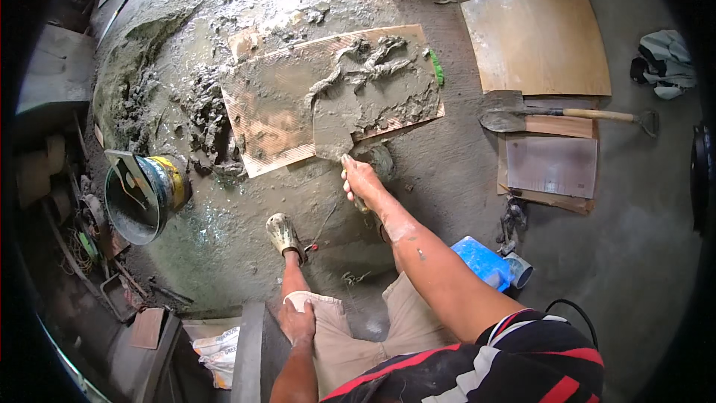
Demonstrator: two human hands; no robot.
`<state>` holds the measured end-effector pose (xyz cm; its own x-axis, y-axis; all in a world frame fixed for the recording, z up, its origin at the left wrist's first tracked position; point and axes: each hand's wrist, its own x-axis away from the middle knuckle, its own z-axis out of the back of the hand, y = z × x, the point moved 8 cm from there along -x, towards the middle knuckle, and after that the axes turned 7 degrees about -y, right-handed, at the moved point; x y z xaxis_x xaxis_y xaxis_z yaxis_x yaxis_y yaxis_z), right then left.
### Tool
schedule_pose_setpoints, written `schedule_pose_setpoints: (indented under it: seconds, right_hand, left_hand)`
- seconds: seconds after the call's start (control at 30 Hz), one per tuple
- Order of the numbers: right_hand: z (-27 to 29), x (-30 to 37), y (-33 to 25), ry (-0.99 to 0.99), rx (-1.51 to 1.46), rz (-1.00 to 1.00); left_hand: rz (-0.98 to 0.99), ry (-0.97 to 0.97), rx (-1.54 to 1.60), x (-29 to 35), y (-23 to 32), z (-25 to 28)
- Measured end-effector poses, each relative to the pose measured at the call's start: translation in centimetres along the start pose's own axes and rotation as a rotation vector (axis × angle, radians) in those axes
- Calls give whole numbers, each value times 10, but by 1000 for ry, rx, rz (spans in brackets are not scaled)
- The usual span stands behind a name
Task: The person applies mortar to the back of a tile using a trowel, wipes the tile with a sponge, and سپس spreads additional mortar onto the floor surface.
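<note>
My right hand (361,179) is closed round the handle of a trowel. Its broad grey blade (332,136) lies at the near edge of a ridged brown board (272,134), against wet grey mortar (388,97) spread over the board's right part. Thick lumps and ridges of mortar stand along the far side of that patch. A green scrap (436,67) sticks out at the board's right edge. My left hand (298,322) rests on my left thigh by the knee, fingers laid out and holding nothing.
A heap of wet mortar (209,116) lies left of the board, beside a tilted bucket (142,198). To the right are a plywood sheet (537,41), a shovel (574,113) and a blue container (481,261). My clog-shod left foot (283,233) stands on the wet floor.
</note>
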<state>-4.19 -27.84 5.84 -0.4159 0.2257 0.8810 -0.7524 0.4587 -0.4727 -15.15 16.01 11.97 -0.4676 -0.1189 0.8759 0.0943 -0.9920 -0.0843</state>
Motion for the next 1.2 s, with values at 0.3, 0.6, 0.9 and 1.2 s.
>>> schedule_pose_setpoints:
  seconds: [0.3, 0.6, 0.9, 1.2]
  right_hand:
    - [171, 3, 38, 360, 1115, 209]
    - [180, 32, -52, 473, 1062, 209]
    - [229, -15, -140, 414, 1401, 136]
    - [281, -19, -161, 522, 1244, 115]
  left_hand:
    - [28, -56, 4, -4, 7, 8]
    - [20, -43, -25, -4, 10, 5]
    - [10, -22, -35, -2, 8, -9]
    - [-25, 42, -56, 0, 12, -17]
